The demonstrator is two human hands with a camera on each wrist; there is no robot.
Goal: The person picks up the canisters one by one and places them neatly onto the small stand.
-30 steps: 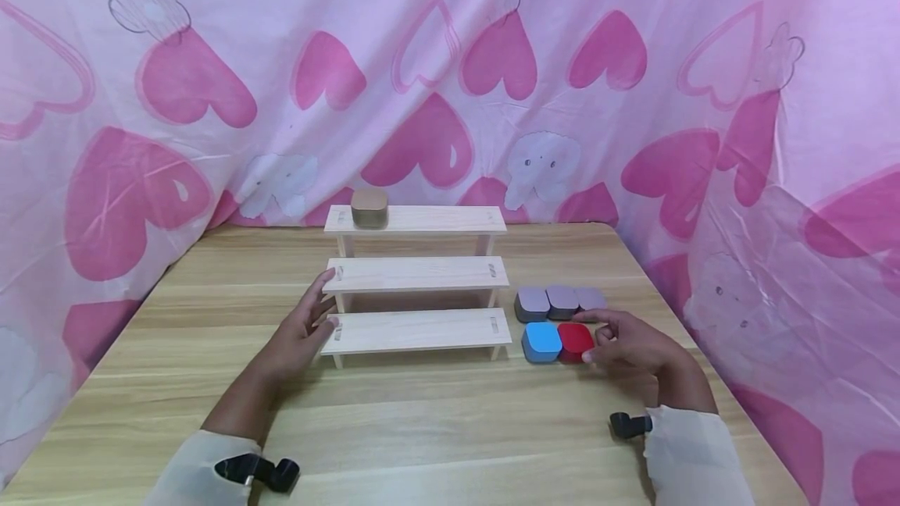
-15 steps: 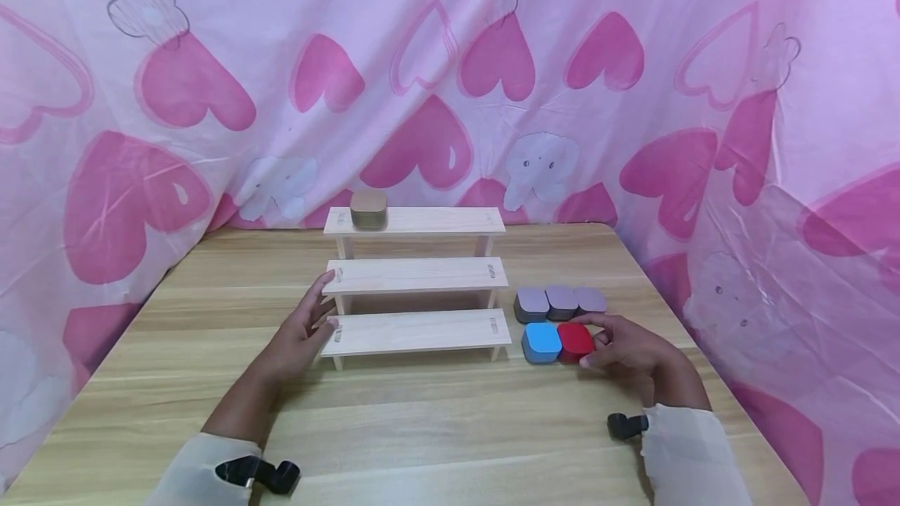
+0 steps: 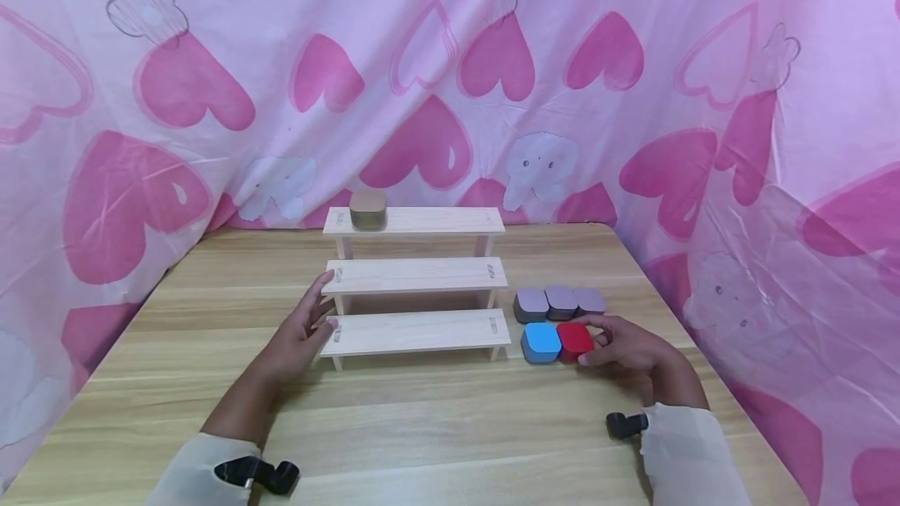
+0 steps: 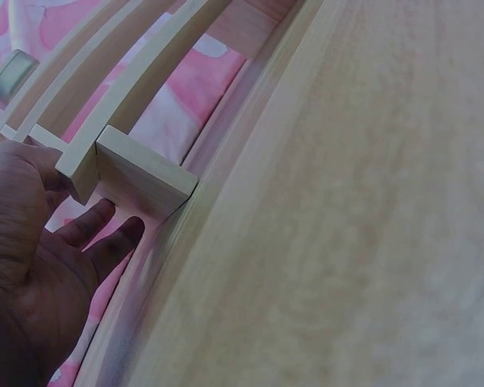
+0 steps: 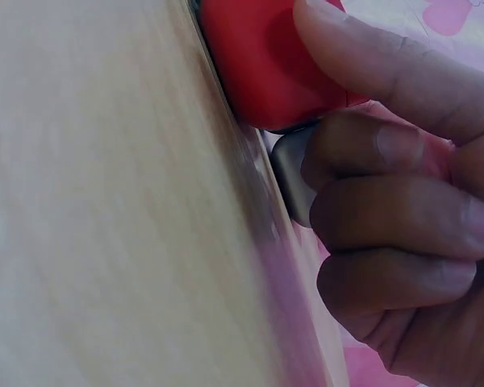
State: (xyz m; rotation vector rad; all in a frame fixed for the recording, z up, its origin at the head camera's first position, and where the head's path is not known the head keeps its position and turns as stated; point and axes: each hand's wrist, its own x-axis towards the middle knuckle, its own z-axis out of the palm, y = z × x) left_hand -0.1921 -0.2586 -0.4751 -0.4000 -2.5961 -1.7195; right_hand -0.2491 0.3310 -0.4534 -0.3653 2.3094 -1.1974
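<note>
My left hand is at the left end of a pale wooden three-tier stand. Its thumb touches the lowest shelf and its index finger reaches the middle one; in the left wrist view the other fingers extend loosely beside the end support. My right hand pinches a red rounded block on the table, thumb in front and index finger along the far edge. The right wrist view shows the remaining fingers curled into the palm. Touching the red block on its left is a blue block.
Behind the coloured blocks, several greyish-purple blocks form a row, right of the stand. A brown block sits on the top shelf's left part. The wood-grain table ends at a pink heart-patterned cloth.
My right hand has shifted slightly left; its raised index finger has lowered and now closes on the red block with the thumb. The left hand and the blocks stay in place.
</note>
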